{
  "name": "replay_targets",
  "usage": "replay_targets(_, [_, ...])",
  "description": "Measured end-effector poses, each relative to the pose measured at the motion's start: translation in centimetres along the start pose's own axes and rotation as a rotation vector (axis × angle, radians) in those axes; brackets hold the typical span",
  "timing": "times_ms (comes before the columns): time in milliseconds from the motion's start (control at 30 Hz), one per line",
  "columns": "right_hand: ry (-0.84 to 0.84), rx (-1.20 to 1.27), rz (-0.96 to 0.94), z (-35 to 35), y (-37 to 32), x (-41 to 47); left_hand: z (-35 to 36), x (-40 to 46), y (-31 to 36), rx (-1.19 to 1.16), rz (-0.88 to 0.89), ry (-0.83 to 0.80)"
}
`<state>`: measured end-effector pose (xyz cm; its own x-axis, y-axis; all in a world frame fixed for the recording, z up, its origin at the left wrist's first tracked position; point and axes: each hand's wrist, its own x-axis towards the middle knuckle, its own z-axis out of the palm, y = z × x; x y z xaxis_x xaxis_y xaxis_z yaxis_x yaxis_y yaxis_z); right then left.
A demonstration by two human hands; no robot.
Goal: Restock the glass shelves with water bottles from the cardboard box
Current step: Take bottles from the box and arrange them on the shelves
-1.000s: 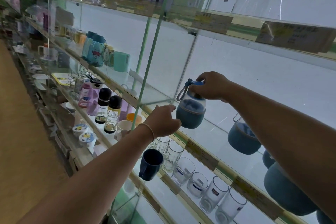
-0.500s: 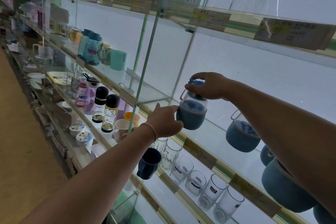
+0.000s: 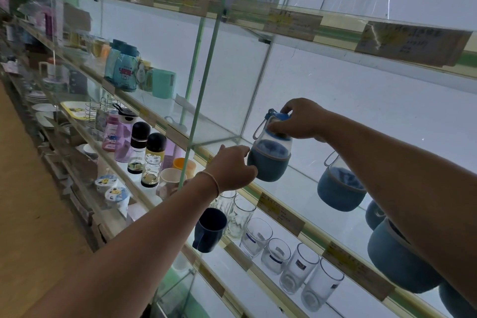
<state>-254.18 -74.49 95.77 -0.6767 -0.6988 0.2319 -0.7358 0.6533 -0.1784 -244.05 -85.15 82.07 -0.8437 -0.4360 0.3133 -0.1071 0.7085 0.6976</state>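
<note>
Two hands hold one water bottle point(image 3: 269, 152) upright over the glass shelf point(image 3: 296, 188): the right hand point(image 3: 300, 120) pinches its blue cap from above, the left hand point(image 3: 233, 166) curls against its sleeved base, and a shelved bottle point(image 3: 339, 188) stands well right of it

bare forearms, no sleeves; a thin band point(image 3: 216, 182) circles the left wrist.

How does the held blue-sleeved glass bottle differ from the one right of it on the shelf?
The held blue-sleeved glass bottle is gripped by the right hand at its cap and the left hand at its sleeve; the neighbouring blue-sleeved bottle stands untouched. The held one shows its blue cap; the neighbour's is hidden by the forearm. Both share a strap loop.
</note>
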Motion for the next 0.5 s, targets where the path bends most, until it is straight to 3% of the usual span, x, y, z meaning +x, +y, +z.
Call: replay_targets(500, [-0.026,0.037,0.051,-2.7,0.9,-4.1,-0.5,-3.4,3.8,-0.343,0.071,0.051])
